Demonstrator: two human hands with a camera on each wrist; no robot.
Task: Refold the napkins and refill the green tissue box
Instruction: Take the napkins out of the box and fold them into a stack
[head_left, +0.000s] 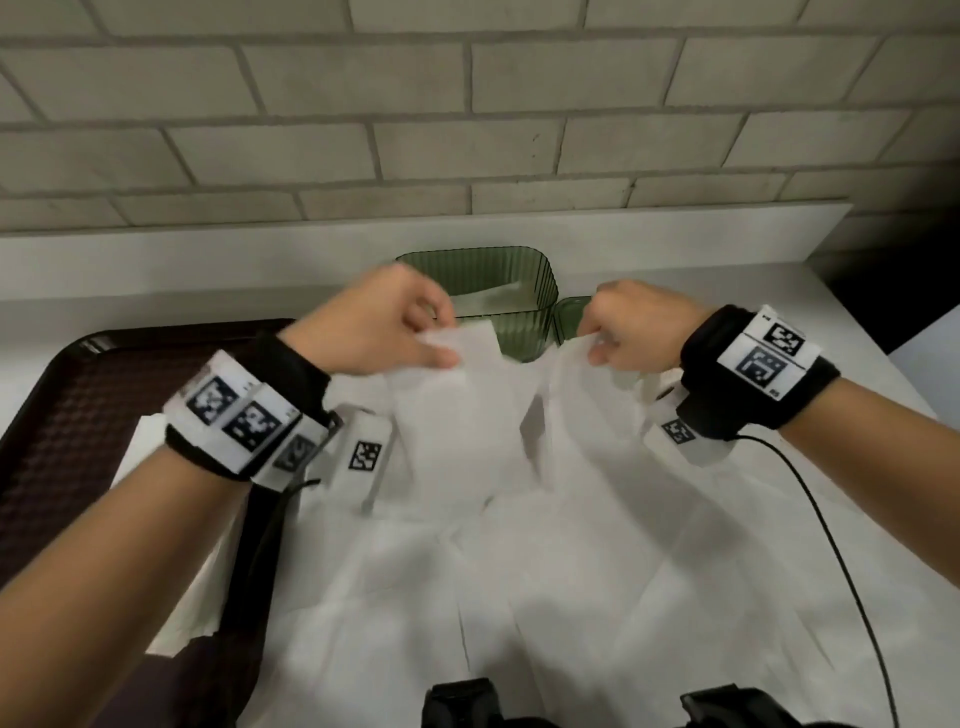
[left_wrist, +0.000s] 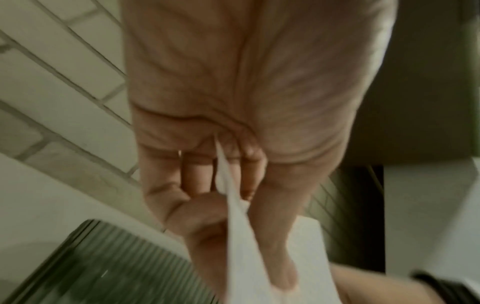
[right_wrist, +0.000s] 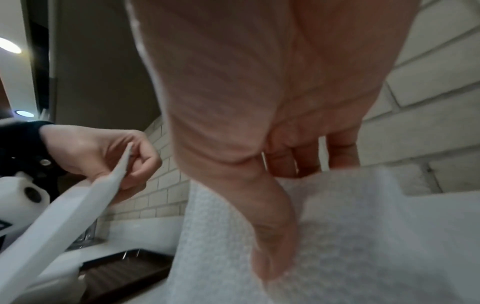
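A large white napkin (head_left: 467, 457) hangs lifted between both hands above the counter. My left hand (head_left: 395, 322) pinches its upper left corner between thumb and fingers. The same pinch shows close up in the left wrist view, where the napkin (left_wrist: 244, 236) runs between thumb and fingers (left_wrist: 207, 226). My right hand (head_left: 628, 327) pinches the upper right corner; its thumb lies on the napkin (right_wrist: 363, 226) in the right wrist view. The ribbed green tissue box (head_left: 524, 291) stands open behind the hands with white paper inside. More napkins (head_left: 519, 597) lie spread on the counter below.
A dark brown tray (head_left: 67, 431) sits at the left with a napkin (head_left: 197, 597) overlapping its edge. A second green piece (head_left: 569, 317) stands right of the box. A black cable (head_left: 841, 561) trails from the right wrist. A tiled wall (head_left: 467, 104) rises behind the counter.
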